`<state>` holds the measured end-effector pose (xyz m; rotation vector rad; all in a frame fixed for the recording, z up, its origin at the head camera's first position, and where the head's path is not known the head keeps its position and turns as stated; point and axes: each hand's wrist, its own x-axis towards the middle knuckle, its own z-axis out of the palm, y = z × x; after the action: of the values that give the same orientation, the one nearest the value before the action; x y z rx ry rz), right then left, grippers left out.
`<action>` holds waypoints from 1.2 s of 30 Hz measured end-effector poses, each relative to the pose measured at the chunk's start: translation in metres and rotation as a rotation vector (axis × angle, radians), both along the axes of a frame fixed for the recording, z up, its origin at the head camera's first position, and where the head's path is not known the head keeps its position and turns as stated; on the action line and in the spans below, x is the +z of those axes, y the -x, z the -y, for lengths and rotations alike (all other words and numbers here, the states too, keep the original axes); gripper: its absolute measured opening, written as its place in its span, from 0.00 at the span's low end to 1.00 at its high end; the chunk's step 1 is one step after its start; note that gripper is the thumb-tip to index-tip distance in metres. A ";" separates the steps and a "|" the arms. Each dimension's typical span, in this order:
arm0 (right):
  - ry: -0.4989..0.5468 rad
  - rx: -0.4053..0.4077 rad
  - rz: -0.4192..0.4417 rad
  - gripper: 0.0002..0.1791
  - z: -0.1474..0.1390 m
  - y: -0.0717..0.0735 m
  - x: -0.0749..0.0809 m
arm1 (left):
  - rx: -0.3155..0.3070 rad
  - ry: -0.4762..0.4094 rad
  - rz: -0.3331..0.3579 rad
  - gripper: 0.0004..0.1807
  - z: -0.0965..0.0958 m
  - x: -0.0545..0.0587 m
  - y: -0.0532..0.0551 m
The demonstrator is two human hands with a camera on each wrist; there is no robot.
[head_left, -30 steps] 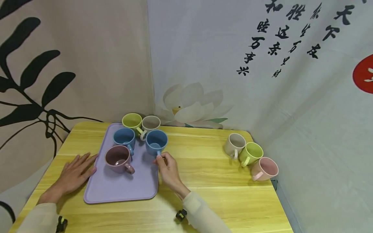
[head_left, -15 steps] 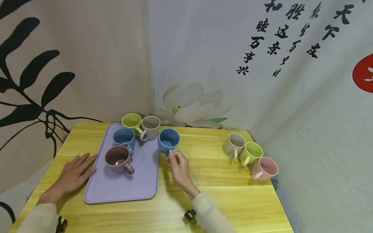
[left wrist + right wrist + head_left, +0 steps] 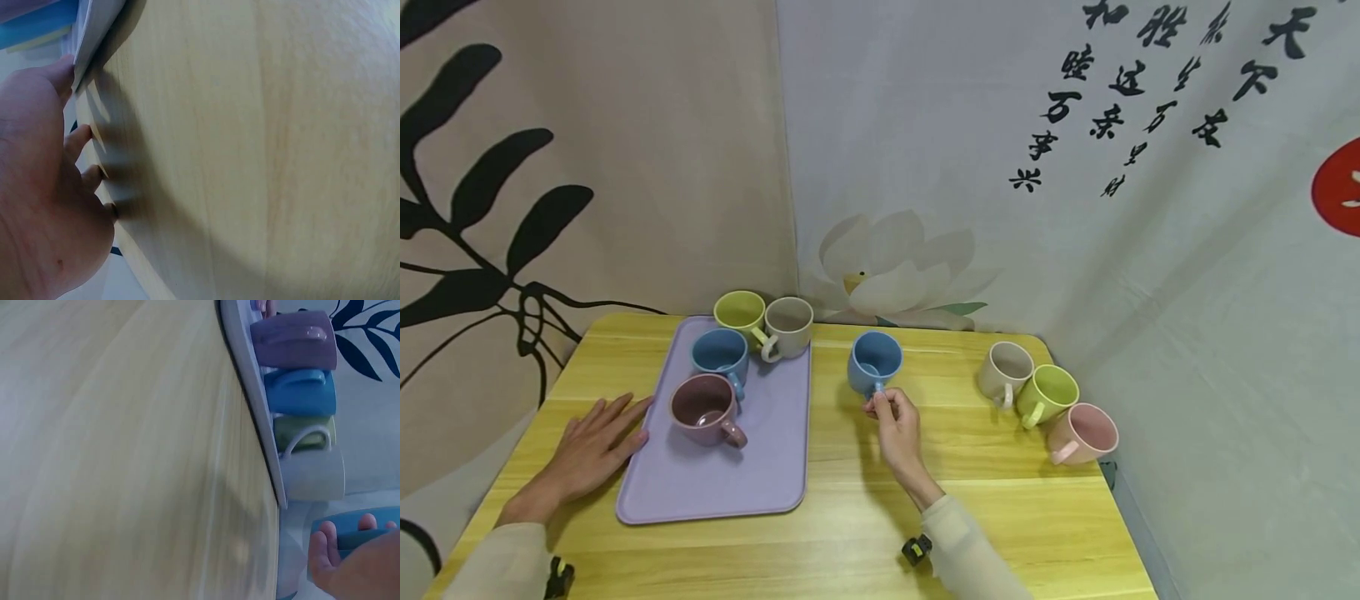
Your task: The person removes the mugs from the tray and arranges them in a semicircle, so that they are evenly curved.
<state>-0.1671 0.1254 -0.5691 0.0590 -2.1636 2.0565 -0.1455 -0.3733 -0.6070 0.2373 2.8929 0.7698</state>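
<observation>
My right hand (image 3: 898, 429) pinches the handle of a blue mug (image 3: 874, 363), which is held over the table to the right of the purple tray (image 3: 752, 479). In the right wrist view the fingers (image 3: 330, 537) curl at the handle of that mug (image 3: 369, 517). My left hand (image 3: 591, 450) lies with fingers spread at the tray's left edge, its fingertips touching the rim. On the tray stand a mauve mug (image 3: 703, 410), a second blue mug (image 3: 720, 353), a green mug (image 3: 740, 312) and a grey-white mug (image 3: 788, 325).
At the table's right edge stand a grey-white mug (image 3: 1004, 373), a yellow-green mug (image 3: 1047, 395) and a pink mug (image 3: 1082, 433), close together. A hanging cloth (image 3: 910, 125) with printed writing and a flower borders the back of the wooden table (image 3: 850, 533).
My right hand has carried the blue mug rightward, from over the tray to past its right edge. My left hand and the other mugs have stayed in place.
</observation>
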 end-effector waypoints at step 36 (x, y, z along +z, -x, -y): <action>-0.014 -0.278 0.089 0.17 -0.082 0.022 -0.016 | -0.012 -0.015 -0.038 0.38 0.001 -0.003 -0.002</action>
<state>-0.1890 0.2079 -0.5851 -0.3190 -2.0966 1.9201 -0.1438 -0.3742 -0.6101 0.2740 2.9192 0.7942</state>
